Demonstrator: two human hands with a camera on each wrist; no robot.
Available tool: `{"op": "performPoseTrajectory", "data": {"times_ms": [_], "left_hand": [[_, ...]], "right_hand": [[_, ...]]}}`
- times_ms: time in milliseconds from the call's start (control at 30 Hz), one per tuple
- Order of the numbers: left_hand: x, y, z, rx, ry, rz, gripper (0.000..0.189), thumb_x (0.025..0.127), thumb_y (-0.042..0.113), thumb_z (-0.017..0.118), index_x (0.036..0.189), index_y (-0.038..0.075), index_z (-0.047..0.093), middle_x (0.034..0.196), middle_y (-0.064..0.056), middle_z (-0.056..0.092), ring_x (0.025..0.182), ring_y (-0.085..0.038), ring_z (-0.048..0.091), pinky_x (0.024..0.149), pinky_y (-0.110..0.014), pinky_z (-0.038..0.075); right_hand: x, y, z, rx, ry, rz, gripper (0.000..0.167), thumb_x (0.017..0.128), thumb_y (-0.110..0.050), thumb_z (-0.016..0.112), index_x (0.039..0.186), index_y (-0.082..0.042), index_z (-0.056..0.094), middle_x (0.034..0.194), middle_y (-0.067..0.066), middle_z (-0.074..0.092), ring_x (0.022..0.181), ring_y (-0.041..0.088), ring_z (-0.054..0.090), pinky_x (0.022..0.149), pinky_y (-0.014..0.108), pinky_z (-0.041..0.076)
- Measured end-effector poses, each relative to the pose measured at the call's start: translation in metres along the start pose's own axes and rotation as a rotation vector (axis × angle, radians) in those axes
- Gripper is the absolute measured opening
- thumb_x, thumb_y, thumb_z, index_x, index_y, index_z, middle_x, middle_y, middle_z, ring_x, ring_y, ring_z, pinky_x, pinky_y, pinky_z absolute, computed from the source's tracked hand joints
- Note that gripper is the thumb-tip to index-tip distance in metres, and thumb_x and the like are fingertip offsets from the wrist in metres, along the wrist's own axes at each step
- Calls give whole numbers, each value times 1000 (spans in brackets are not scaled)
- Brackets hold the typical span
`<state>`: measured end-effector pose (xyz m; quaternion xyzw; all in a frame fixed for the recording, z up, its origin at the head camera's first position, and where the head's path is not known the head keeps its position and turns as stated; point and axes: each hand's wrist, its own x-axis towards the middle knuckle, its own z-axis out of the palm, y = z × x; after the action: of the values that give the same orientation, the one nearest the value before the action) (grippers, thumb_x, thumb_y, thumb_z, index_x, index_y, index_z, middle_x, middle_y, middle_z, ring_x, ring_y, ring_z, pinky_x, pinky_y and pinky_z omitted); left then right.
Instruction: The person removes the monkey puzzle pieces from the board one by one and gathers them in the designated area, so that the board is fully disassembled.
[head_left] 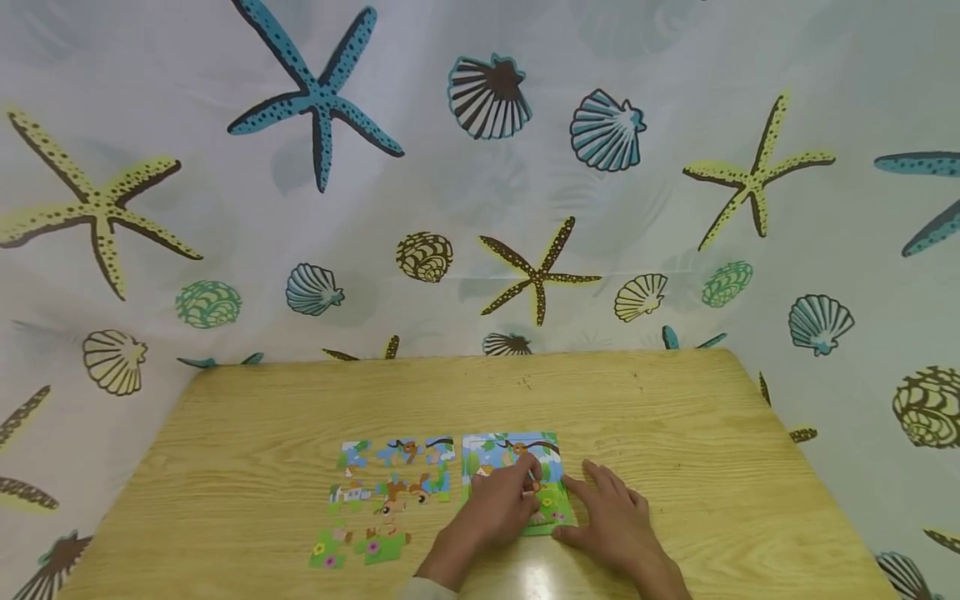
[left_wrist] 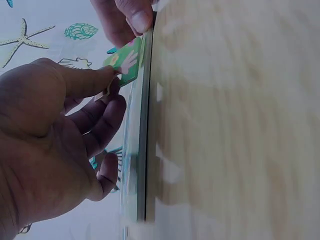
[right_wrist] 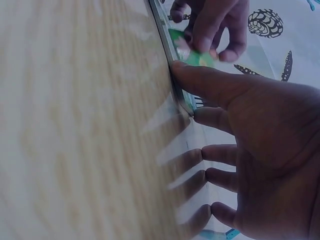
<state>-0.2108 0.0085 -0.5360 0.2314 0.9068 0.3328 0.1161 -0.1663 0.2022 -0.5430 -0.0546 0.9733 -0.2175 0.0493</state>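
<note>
My left hand is over a flat picture puzzle board with a printed scene of sky, branch and grass. Between its thumb and fingers it pinches a green puzzle piece with flowers on it. That piece is tilted up from the board in the left wrist view. Against the board's right edge rests my right hand, fingers spread and fingertips down on the table. Its thumb touches the near right corner of the board. The left hand covers part of the board's middle.
Left of the board, loose puzzle pieces lie in rough rows on the wooden table, some showing a brown animal. A white cloth printed with starfish and shells hangs behind and beside the table.
</note>
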Motion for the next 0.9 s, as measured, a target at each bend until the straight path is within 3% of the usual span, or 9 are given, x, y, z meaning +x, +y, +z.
{"op": "performPoseTrajectory", "data": {"times_ms": [300, 433, 500, 800, 900], "left_hand": [[-34, -25, -38, -65, 21, -63, 12, 95, 19, 59, 105, 20, 53, 89, 12, 60, 76, -7, 55, 90, -62, 31], [-50, -40, -56, -75, -12, -81, 11, 95, 17, 60, 104, 17, 54, 88, 9, 61, 70, -5, 55, 84, -54, 42], [-57, -47, -62, -69, -23, -85, 12, 94, 16, 61, 104, 15, 55, 86, 8, 61, 66, -6, 54, 74, -46, 44], [-81, -69, -74, -54, -37, -103, 16, 87, 13, 68, 99, 12, 59, 85, 4, 60, 74, -11, 55, 74, -41, 49], [-83, -72, -75, -12, -11, -107, 16, 84, 14, 72, 96, 13, 61, 82, 7, 61, 77, -10, 56, 82, -52, 46]], "right_hand": [[0, -2, -1, 15, -12, 14, 71, 75, -56, 74, 136, -27, 55, 154, 8, 36, 143, 35, 28, 104, 67, 25], [-2, -5, -2, 26, -18, 24, 71, 75, -56, 75, 136, -26, 55, 154, 8, 36, 143, 35, 28, 103, 68, 25], [-3, -5, -2, 32, -19, 29, 71, 75, -55, 75, 136, -25, 56, 153, 8, 37, 143, 34, 28, 103, 68, 24], [-4, -8, -2, 41, -14, 28, 72, 75, -54, 75, 137, -24, 55, 154, 9, 35, 144, 35, 27, 104, 69, 23], [-4, -8, -1, 43, -16, 28, 72, 75, -55, 75, 137, -24, 54, 154, 9, 35, 144, 36, 27, 104, 69, 22]]}}
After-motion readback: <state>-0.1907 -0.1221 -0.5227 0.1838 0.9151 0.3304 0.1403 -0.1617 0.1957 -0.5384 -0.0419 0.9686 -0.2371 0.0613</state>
